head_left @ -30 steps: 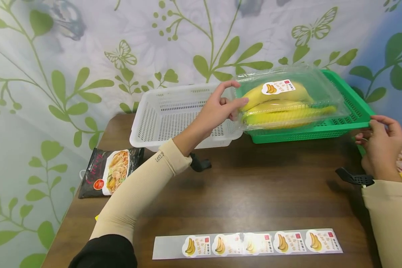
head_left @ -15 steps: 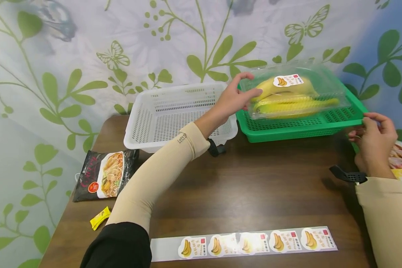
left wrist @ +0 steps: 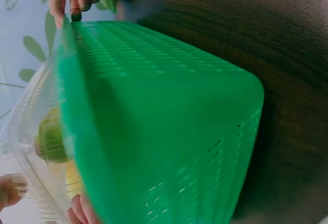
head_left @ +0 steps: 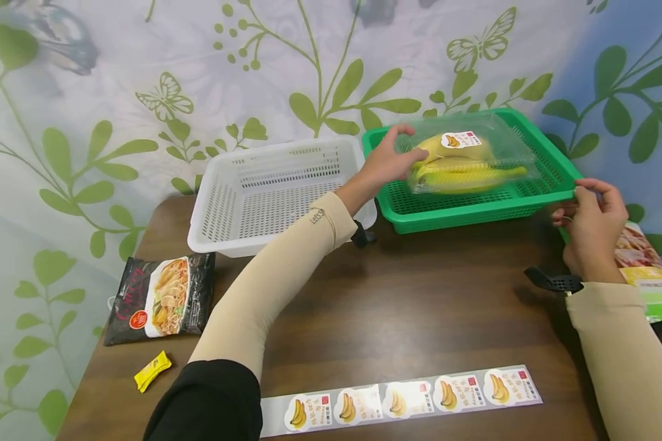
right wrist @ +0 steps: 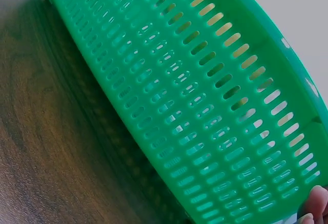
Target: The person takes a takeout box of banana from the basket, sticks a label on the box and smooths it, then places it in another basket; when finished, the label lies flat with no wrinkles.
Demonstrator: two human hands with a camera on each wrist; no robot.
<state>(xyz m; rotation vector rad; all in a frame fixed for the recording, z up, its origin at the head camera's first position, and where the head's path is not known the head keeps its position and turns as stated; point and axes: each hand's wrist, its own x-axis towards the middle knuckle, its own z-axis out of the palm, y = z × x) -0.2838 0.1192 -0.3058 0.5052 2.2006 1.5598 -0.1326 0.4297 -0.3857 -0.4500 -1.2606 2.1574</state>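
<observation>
My left hand (head_left: 393,158) grips the left end of a clear plastic clamshell box (head_left: 507,144), thumb and fingers at its edge. Yellow bananas (head_left: 460,177) with some green show through it, and a white banana label (head_left: 461,139) sits on its lid. The box is inside the green basket (head_left: 482,211), over its perforated floor. At the basket's front right corner, my right hand (head_left: 596,223) pinches the rim. In the right wrist view, fingertips (right wrist: 316,203) show at the green basket's lower right edge.
A white basket (head_left: 281,202) stands left of the green one. On the left lie a black noodle packet (head_left: 162,297) and a small yellow wrapped piece (head_left: 152,370). A strip of banana labels (head_left: 403,401) lies in front. Another food bag (head_left: 648,272) is at the right.
My left hand has moved the banana box right and lowered it into the green basket. My right hand stays on the rim. The head view has shifted slightly right.
</observation>
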